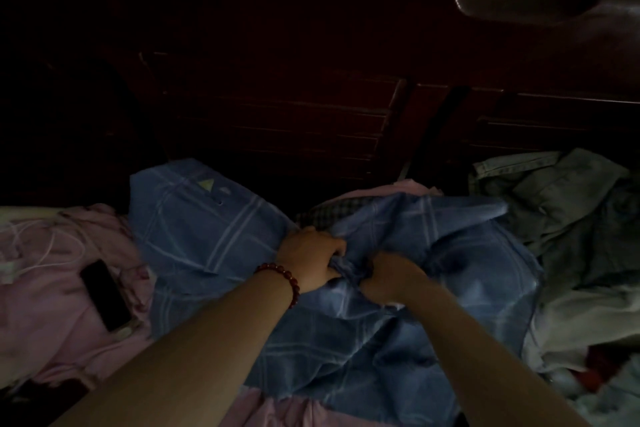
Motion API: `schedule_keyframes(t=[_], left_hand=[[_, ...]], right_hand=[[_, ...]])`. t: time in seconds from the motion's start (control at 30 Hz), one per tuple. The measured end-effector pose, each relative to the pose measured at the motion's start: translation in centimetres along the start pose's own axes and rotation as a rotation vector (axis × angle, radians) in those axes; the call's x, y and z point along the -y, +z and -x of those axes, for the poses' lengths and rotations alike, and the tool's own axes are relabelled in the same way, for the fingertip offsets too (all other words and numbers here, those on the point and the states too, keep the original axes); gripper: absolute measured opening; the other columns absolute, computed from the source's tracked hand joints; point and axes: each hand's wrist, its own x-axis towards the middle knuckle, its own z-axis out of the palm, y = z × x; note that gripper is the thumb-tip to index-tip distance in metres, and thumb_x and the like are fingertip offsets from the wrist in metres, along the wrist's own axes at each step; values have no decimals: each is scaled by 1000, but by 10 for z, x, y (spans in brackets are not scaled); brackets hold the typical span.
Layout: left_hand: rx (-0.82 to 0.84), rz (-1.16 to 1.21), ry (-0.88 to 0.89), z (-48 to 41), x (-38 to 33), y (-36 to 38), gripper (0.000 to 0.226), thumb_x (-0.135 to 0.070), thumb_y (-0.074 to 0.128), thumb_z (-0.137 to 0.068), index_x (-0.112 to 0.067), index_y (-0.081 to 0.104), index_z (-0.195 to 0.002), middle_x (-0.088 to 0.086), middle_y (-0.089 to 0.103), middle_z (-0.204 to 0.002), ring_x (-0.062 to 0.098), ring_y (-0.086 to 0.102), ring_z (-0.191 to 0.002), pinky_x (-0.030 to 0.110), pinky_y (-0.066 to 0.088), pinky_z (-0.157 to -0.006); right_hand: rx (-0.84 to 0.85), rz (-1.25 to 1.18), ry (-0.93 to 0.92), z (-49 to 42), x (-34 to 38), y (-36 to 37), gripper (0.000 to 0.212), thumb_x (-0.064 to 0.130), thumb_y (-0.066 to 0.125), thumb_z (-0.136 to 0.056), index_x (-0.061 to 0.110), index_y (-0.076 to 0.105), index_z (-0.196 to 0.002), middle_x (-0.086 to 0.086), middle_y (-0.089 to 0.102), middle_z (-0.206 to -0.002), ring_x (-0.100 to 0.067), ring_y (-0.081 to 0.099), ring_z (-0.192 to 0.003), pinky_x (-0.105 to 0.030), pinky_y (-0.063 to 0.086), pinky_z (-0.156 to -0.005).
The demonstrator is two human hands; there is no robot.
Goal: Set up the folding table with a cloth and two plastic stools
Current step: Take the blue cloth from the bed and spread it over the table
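Head view shows the crumpled blue checked cloth heaped on the pink-sheeted bed (long axis unclear), bunched at its middle where left hand and right hand grip it with curled fingers.

Two bare forearms in shot, the left forearm down at about 7 o'clock and the right forearm at about 5 o'clock, both uncovered right to the frame edge. On the left wrist there's a bracelet: one string of round, glossy dark red beads, all roughly the same size. Left hand and right hand are bare too. Lighting's pretty dim, so finer detail is lost.
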Motion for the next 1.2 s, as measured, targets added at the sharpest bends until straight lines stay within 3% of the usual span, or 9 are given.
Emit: schedule_keyframes(t=[0.17, 0.33, 0.43, 0.5, 0.63, 0.73, 0.93, 1.03, 1.2], left_hand=[[-42, 22, -27, 5, -3, 2, 16, -39, 68, -79, -27, 61, -86, -8, 67, -95, 14, 59, -93, 32, 48, -81], [-126, 12, -82, 12, -4, 1, 13, -37, 68, -79, -26, 64, -85, -7, 67, -97, 15, 57, -96, 33, 44, -89], [-125, 13, -98, 14, -4, -1, 23, -36, 69, -79, -24, 58, -95, -5, 63, -103, 17, 56, -100, 30, 42, -85], [-125, 15, -137, 15, -5, 0, 37, -34, 70, -77, -20, 49, -103, -2, 56, -111, 18, 54, -104, 31, 41, -85], [21, -81, -158, 13, -4, 3, 86, -44, 73, -71, -23, 25, -139, -3, 28, -144, 19, 23, -135, 40, 21, -105], [52, -189, -87, 13, -7, 1, 53, -48, 64, -76, -31, 47, -123, -7, 56, -123, 16, 41, -123, 43, 4, -104], [51, -193, -106, 24, -13, -7, 26, -28, 59, -81, -22, 58, -107, 0, 60, -111, 21, 54, -107, 34, 33, -96], [7, -183, -143, 30, -8, -13, 25, -25, 56, -83, -20, 57, -108, 2, 57, -115, 23, 52, -111, 36, 38, -93], [-135, -86, -190, 39, -2, -14, 23, -26, 54, -86, -15, 58, -106, 4, 57, -113, 23, 54, -106, 31, 41, -82]], right_hand=[[-403, -130, -201, -15, 14, -17, 12, 4, 50, -80, 12, 55, -88, -6, 61, -91, -22, 56, -82, -24, 39, -60], [-247, 355, -378, -29, 23, -21, 71, 44, 57, -78, 16, 37, -141, -8, 40, -144, -27, 33, -135, -39, 22, -113], [-227, 503, -296, -35, 18, -16, 46, 34, 53, -86, 16, 53, -128, -10, 57, -127, -28, 50, -121, -37, 34, -105], [-212, 403, -318, -34, 11, -12, 28, 27, 52, -85, 13, 65, -105, -9, 66, -104, -27, 61, -100, -30, 45, -81], [-376, 130, -498, -13, 3, 3, 15, 19, 58, -74, 14, 47, -65, -8, 63, -71, -25, 58, -66, -26, 30, -57], [-541, 22, -582, 7, 3, 15, 14, 30, 46, -69, 21, 41, -59, -1, 55, -51, -23, 50, -43, -24, 28, -45], [-311, 209, -234, 17, 6, 18, 32, 29, 51, -88, 17, 49, -118, -5, 63, -112, -26, 60, -99, -29, 44, -75], [-479, 171, -207, 17, 0, 16, 33, 26, 51, -85, 14, 53, -115, -5, 55, -119, -26, 51, -110, -36, 41, -92], [-728, -5, -484, 29, 11, 21, 44, 50, 50, -77, 13, 61, -99, -4, 54, -101, -21, 54, -91, -31, 43, -84]])
